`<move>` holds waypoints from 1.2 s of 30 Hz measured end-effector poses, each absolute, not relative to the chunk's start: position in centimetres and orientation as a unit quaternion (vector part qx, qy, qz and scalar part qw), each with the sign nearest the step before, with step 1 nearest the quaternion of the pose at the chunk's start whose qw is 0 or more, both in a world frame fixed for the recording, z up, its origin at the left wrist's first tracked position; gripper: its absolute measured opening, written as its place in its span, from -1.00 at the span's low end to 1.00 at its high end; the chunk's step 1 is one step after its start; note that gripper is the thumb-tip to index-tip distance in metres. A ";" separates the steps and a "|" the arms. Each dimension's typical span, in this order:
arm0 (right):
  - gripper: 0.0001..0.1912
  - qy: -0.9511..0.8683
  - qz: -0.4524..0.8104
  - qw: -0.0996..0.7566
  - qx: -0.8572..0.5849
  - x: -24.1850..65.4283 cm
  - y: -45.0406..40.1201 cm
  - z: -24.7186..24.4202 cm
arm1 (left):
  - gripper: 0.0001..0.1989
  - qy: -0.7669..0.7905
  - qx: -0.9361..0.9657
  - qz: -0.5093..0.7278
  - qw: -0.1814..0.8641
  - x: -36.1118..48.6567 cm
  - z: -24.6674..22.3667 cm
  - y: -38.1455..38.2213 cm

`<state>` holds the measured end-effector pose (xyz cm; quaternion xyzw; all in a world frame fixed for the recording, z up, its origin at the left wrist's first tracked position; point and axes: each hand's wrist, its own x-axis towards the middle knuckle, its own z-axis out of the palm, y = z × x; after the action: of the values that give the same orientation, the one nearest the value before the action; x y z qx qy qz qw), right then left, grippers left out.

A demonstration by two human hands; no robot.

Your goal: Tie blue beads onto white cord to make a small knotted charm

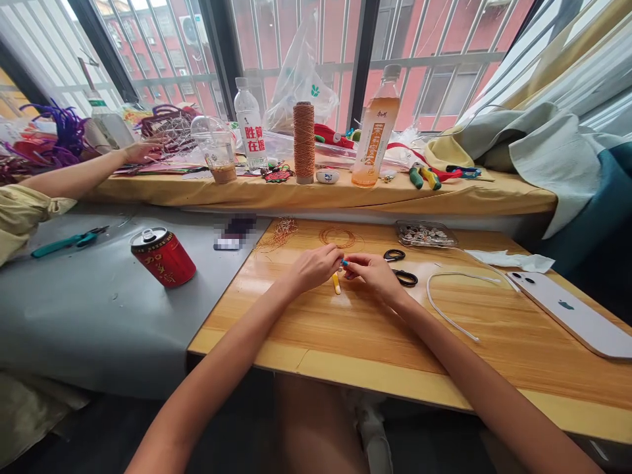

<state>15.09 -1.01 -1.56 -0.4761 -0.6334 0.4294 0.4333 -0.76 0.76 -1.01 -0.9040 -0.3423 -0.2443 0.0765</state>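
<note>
Over the wooden table my left hand and my right hand meet, fingertips pinched together. Between them shows a tiny blue piece, too small to name. The left fingers are closed, and what they grip is mostly hidden behind them. My right thumb and index finger close on the blue piece. Just below the fingertips is a slim yellow, white-ended stick; I cannot tell whether it lies on the table or is held. Beside my right hand lie black-handled scissors. Beyond the hands rests a coil of thin copper-coloured wire.
A tangled wire bundle, a clear box of small beads, white cords and a phone lie around. At left stand a tilted red can and pliers. Another person's hand reaches onto the cluttered sill.
</note>
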 end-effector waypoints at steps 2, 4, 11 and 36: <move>-0.82 -0.649 0.425 0.417 -0.472 15.2 -1.0 -1.6 | -0.79 -0.362 -0.891 -0.273 0.012 -0.6 -1.0 0.9; -0.82 -0.669 0.434 0.392 -0.458 15.3 -1.1 -1.6 | -0.84 -0.376 -0.875 -0.298 -0.068 -0.6 -0.9 1.2; -0.80 -0.620 0.486 0.421 -0.449 15.6 -1.3 -0.7 | -0.74 -0.417 -0.755 -0.369 -0.345 -1.2 -0.1 2.3; -0.78 -0.688 0.367 0.454 -0.432 15.9 -1.6 0.0 | -0.78 -0.302 -0.725 -0.317 -0.532 -0.9 0.5 1.4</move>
<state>15.90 -1.57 0.01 -0.4318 -0.6875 0.3674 0.4537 -0.90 1.38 0.53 -0.7250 -0.3020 -0.3171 -0.5317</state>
